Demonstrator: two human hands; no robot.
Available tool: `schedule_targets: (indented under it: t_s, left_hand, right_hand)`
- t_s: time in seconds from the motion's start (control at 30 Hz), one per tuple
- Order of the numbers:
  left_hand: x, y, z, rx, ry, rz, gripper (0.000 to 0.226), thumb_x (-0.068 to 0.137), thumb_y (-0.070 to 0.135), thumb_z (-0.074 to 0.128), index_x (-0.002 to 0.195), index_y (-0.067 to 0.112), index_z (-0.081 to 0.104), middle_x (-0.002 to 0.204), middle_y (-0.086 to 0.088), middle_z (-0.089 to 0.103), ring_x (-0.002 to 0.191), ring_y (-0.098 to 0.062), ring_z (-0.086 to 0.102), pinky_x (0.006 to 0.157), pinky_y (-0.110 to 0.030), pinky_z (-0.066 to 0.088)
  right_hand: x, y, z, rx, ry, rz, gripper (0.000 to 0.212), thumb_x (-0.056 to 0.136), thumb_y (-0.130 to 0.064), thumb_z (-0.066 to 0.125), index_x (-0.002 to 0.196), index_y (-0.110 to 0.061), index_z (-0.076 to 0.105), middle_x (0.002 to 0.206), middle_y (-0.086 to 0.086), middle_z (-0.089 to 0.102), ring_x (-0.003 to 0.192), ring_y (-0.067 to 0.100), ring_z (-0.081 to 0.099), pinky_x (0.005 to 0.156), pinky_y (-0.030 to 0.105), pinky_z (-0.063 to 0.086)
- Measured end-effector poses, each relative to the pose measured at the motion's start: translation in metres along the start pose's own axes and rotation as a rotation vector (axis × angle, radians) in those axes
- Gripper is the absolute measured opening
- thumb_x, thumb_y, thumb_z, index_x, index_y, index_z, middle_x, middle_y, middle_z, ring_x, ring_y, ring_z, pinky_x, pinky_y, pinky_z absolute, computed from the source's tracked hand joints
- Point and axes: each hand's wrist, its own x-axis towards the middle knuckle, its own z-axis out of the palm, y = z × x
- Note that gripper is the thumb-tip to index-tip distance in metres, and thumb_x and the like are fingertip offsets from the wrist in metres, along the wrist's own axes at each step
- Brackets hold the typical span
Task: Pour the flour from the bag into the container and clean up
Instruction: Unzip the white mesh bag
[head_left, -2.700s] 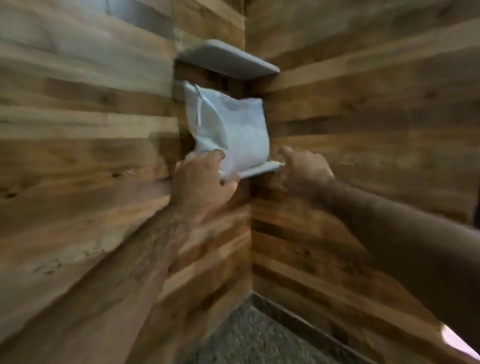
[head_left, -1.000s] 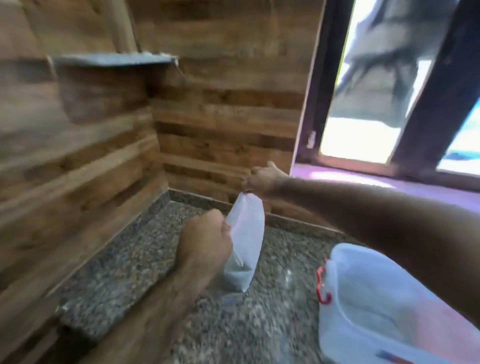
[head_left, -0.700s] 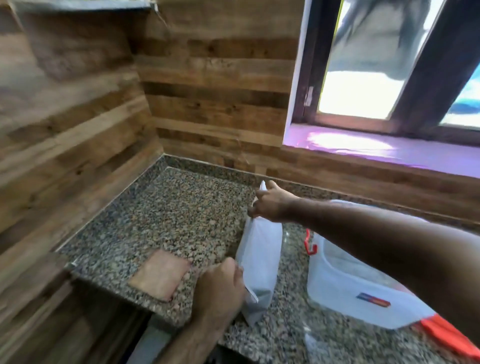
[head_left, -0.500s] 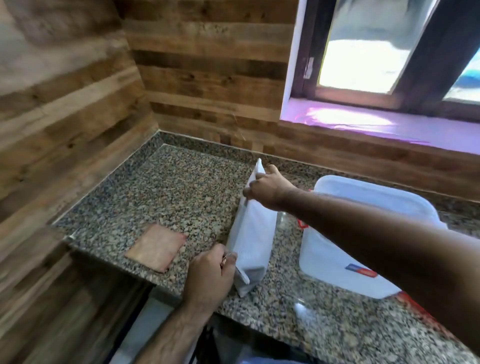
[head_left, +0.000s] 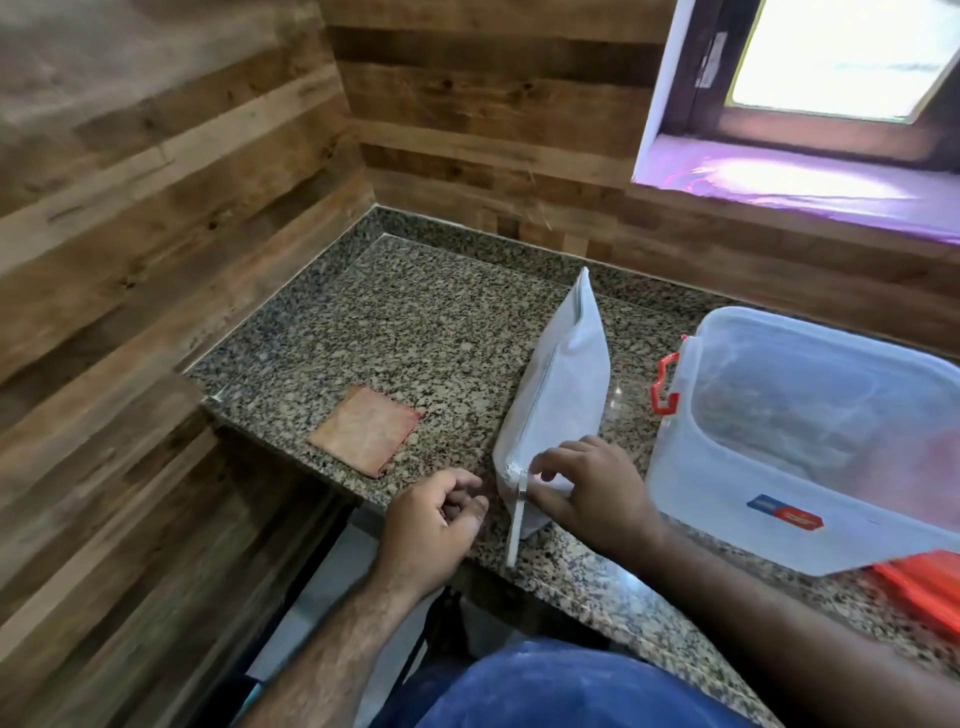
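My right hand (head_left: 587, 493) has its fingertips (head_left: 543, 467) pressed on the near lower corner of the flour bag (head_left: 558, 395), steadying it more than gripping; the thumb side is hidden, so I cannot tell whether the corner is truly pinched. My left hand (head_left: 434, 525) is loosely curled just beside the bag's near edge, holding nothing and not touching it.

The bag stands on edge on the counter (head_left: 415, 332), leaning away from me, its sealed top pointing toward the back wall. Just beside it on the right sits the container (head_left: 810, 431), lid off and looking empty.

As I judge it, the step is opening the bag. I'd keep it upright, grip both sides of the seal and part them slowly (flour puffs out readily).

The bag is white, soft, with a seam down its side. The counter is speckled polished granite; the container is cloudy clear plastic with a red latch (head_left: 665, 387). A flat pinkish cloth (head_left: 366, 428) lies to the left.
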Motion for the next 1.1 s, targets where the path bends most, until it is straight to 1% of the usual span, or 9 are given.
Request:
schedule_targets:
  t_s: [0.1,0.23,0.47,0.6,0.7,0.77,0.83,0.97,1.1]
  left_hand:
    - [-0.001,0.000,0.004,0.050,-0.030,0.038,0.027,0.087,0.012,0.078,0.110,0.026,0.081,0.083,0.013,0.076,0.079,-0.005,0.072,0.074,-0.029,0.062]
    - [-0.004,0.004,0.011,0.054,-0.013,0.099,0.024,0.087,0.024,0.085,0.111,0.029,0.080,0.085,0.014,0.075,0.088,-0.003,0.069,0.068,-0.009,0.052]
    - [0.000,0.000,0.026,0.006,0.083,0.123,0.038,0.078,0.039,0.088,0.114,0.032,0.078,0.096,0.017,0.075,0.088,0.000,0.068,0.076,-0.022,0.057]
    - [0.009,0.002,0.030,-0.010,0.148,0.192,0.044,0.081,0.053,0.080,0.117,0.029,0.080,0.101,0.016,0.075,0.092,-0.007,0.069,0.080,-0.027,0.057]
    - [0.014,0.006,0.035,0.025,0.179,0.258,0.047,0.083,0.059,0.078,0.112,0.023,0.082,0.098,0.012,0.076,0.091,-0.008,0.068,0.078,-0.028,0.056]
    - [0.017,0.012,0.039,0.056,0.215,0.267,0.045,0.083,0.057,0.079,0.108,0.021,0.082,0.096,0.010,0.077,0.089,-0.009,0.066,0.076,-0.025,0.052]
    - [0.022,0.016,0.043,0.075,0.247,0.266,0.033,0.085,0.046,0.083,0.102,0.018,0.082,0.092,0.006,0.078,0.086,-0.012,0.066,0.074,-0.029,0.052]
    - [0.023,0.024,0.053,0.102,0.317,0.387,0.027,0.094,0.036,0.070,0.076,0.016,0.075,0.070,0.004,0.071,0.068,-0.018,0.060,0.063,-0.036,0.049]
    - [0.026,0.030,0.052,0.111,0.326,0.352,0.031,0.091,0.040,0.068,0.069,0.018,0.068,0.063,0.005,0.065,0.060,-0.016,0.052,0.060,-0.029,0.037]
  right_hand:
    - [-0.006,-0.007,0.006,0.088,0.088,-0.001,0.045,0.086,-0.065,0.067,0.107,-0.027,0.080,0.092,-0.014,0.075,0.084,0.012,0.064,0.075,0.031,0.052]
    - [-0.009,-0.014,0.012,0.089,0.151,-0.056,0.032,0.092,-0.045,0.072,0.119,-0.028,0.076,0.095,-0.014,0.075,0.085,0.014,0.065,0.074,0.036,0.054]
    - [-0.001,-0.022,0.012,0.189,0.189,-0.093,0.017,0.097,-0.024,0.066,0.109,-0.023,0.080,0.090,-0.012,0.073,0.085,0.016,0.060,0.074,0.030,0.047]
    - [0.009,-0.030,0.005,0.461,0.085,0.132,0.013,0.106,-0.017,0.063,0.094,-0.021,0.067,0.084,-0.014,0.066,0.084,0.010,0.060,0.072,0.023,0.045]
    - [0.011,-0.040,0.000,0.863,-0.003,0.416,0.019,0.111,-0.016,0.056,0.093,-0.012,0.061,0.076,-0.004,0.062,0.068,0.003,0.059,0.064,0.018,0.049]
    - [0.011,-0.043,0.001,0.982,0.014,0.526,0.021,0.112,-0.018,0.055,0.096,-0.006,0.060,0.076,0.010,0.063,0.068,0.011,0.063,0.063,0.021,0.053]
    - [0.014,-0.042,0.004,1.008,0.054,0.562,0.024,0.112,-0.020,0.056,0.099,0.000,0.060,0.077,0.022,0.063,0.071,0.022,0.066,0.067,0.032,0.057]
    - [0.024,-0.036,0.007,0.878,0.184,0.578,0.023,0.107,-0.022,0.061,0.086,-0.011,0.063,0.074,0.001,0.063,0.070,0.015,0.061,0.071,0.040,0.054]
    - [0.028,-0.036,0.004,0.865,0.155,0.572,0.021,0.101,-0.023,0.063,0.081,-0.018,0.063,0.069,-0.001,0.065,0.065,0.014,0.062,0.065,0.041,0.055]
